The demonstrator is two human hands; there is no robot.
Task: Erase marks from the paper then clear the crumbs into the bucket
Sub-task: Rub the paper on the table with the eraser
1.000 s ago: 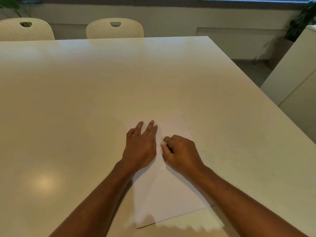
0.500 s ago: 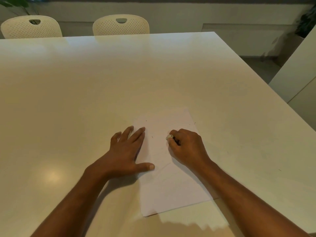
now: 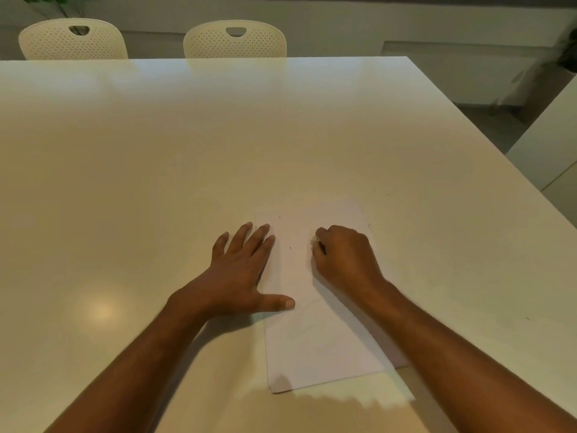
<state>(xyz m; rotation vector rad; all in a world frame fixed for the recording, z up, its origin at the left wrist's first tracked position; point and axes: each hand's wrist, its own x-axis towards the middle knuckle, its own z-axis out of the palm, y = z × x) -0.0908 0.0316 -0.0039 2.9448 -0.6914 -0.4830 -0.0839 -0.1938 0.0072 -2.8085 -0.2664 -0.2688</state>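
A white sheet of paper (image 3: 315, 332) lies on the cream table (image 3: 187, 151) near the front edge. My left hand (image 3: 240, 273) lies flat with fingers spread, pressing on the paper's left edge, thumb stretched onto the sheet. My right hand (image 3: 343, 257) is curled on the upper right part of the paper and pinches a small white eraser (image 3: 314, 239) against the sheet. A few tiny dark crumbs (image 3: 290, 247) lie on the paper between my hands. No bucket shows in view.
Two cream perforated chairs (image 3: 73, 39) (image 3: 234, 39) stand at the table's far side. A white cabinet (image 3: 549, 142) stands off the right edge. Small dark specks (image 3: 527, 318) dot the table to the right of the paper.
My left hand slid left from the middle of the paper to its left edge and spread flat. My right hand with the eraser moved slightly up the sheet.
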